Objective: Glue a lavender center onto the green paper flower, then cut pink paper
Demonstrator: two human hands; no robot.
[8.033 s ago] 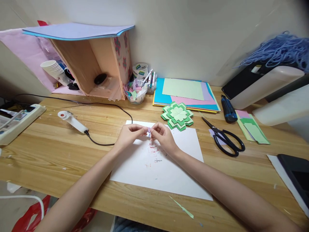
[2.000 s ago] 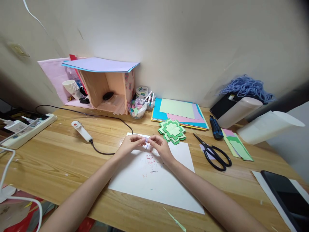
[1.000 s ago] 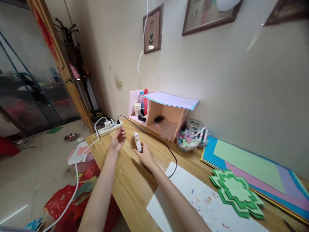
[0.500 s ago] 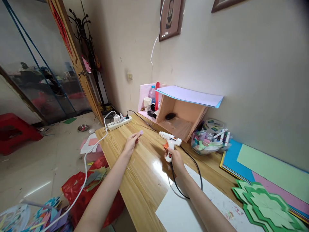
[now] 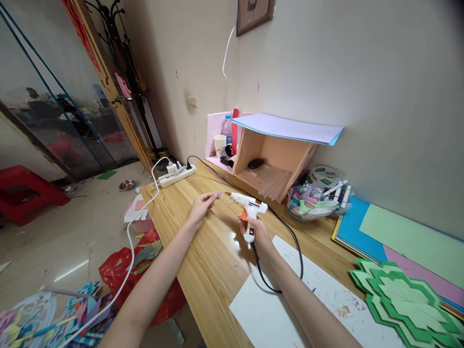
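Between the fingertips of my left hand point(image 5: 201, 209) is a small purple piece point(image 5: 219, 194), too small to make out in detail. My right hand point(image 5: 260, 235) is wrapped round the handle of a white glue gun point(image 5: 250, 205) with an orange trigger. The gun's nozzle points left, a short gap from the purple piece. A black cord point(image 5: 277, 291) runs from the base of the handle and loops over the table. Both hands are above the wooden tabletop point(image 5: 206, 275).
A white sheet point(image 5: 253, 299) lies under my right forearm. Behind stand a wooden box point(image 5: 279, 150) and a tub of scraps and markers point(image 5: 311, 203). Green layered paper shapes point(image 5: 406, 299) lie at right. A power strip point(image 5: 177, 176) sits at the far left corner, its white cable hanging down.
My left hand has moved right with the purple piece, and my right hand has brought the glue gun left, so the nozzle and piece are closer. The view has tilted down slightly.
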